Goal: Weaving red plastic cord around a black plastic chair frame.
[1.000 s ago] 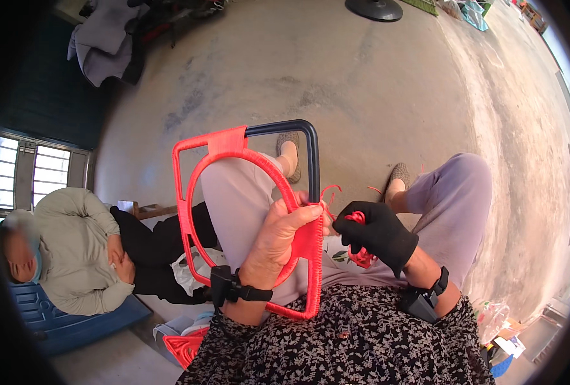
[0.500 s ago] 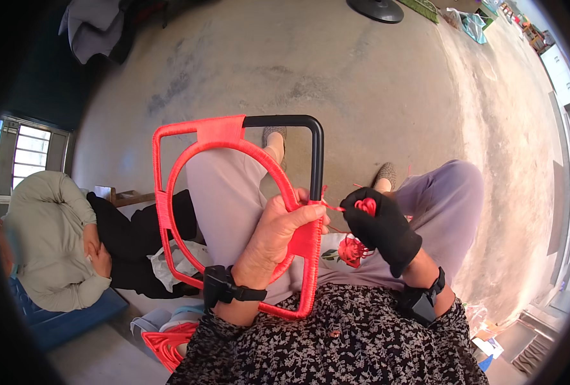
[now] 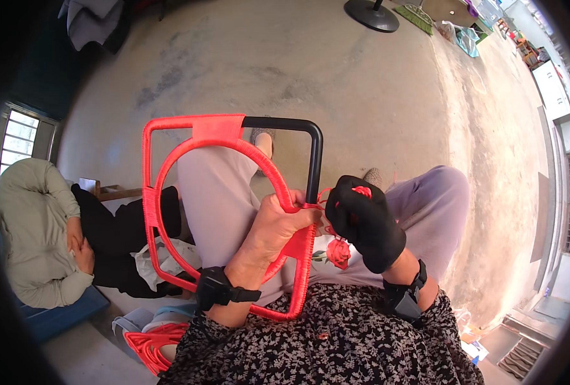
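Observation:
A squared metal frame with a ring inside it (image 3: 218, 127) is held over my lap. Red cord wraps most of it tightly; its upper right corner is bare black tube (image 3: 315, 160). My left hand (image 3: 278, 224) is closed round the right side, thumb pressed where the wrapping ends below the bare tube. In a black glove, my right hand (image 3: 366, 221) is closed on a bundle of red cord (image 3: 362, 191), just right of the frame. A short length of the cord runs between the bundle and the tube. The gloved fingertips are partly hidden.
A seated person (image 3: 41, 231) with clasped hands is at the left. Below them lie coils of red cord (image 3: 153, 346) and a white plastic bag (image 3: 163, 263). A black round stand base (image 3: 371, 16) and a green broom (image 3: 415, 18) are far ahead on the concrete floor.
My right hand has moved slightly left and up, nearer the frame, and its wrist has turned. The cord between bundle and tube looks slacker. My left hand keeps its hold on the frame.

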`<state>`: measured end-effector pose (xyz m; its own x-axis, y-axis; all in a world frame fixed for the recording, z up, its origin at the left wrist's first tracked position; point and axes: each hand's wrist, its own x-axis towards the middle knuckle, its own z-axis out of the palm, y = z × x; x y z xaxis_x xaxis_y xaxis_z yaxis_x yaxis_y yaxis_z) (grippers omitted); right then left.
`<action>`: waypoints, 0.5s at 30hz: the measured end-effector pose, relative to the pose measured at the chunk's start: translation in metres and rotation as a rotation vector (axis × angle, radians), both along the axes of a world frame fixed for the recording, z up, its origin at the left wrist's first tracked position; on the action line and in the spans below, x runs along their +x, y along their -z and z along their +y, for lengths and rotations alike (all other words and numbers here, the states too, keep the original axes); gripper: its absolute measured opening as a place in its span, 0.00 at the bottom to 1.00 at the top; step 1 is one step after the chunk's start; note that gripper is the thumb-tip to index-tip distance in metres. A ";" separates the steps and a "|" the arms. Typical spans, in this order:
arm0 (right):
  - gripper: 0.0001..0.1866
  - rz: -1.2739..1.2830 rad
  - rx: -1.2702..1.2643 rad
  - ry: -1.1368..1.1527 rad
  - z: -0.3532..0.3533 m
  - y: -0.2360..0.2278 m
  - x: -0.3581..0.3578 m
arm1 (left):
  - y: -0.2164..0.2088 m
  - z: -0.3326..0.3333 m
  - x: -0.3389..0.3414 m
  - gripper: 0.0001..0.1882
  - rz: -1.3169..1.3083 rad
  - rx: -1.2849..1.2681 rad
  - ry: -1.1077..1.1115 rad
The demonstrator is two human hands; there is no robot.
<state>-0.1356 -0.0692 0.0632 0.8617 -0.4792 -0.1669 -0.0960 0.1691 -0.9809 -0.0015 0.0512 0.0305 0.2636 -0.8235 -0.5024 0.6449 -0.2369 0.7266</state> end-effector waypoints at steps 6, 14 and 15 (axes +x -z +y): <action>0.09 -0.069 0.022 -0.016 0.016 -0.001 0.002 | 0.008 0.000 -0.004 0.07 -0.037 -0.020 -0.058; 0.11 0.232 0.036 0.369 -0.038 0.001 -0.030 | -0.001 0.003 0.003 0.09 0.126 -0.017 0.047; 0.11 0.273 0.019 0.399 -0.041 0.005 -0.033 | 0.001 0.005 0.002 0.10 0.144 -0.044 0.042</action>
<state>-0.1689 -0.1100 0.0585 0.5349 -0.7581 -0.3730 -0.2734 0.2624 -0.9254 0.0003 0.0560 0.0299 0.1562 -0.8544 -0.4956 0.7334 -0.2357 0.6376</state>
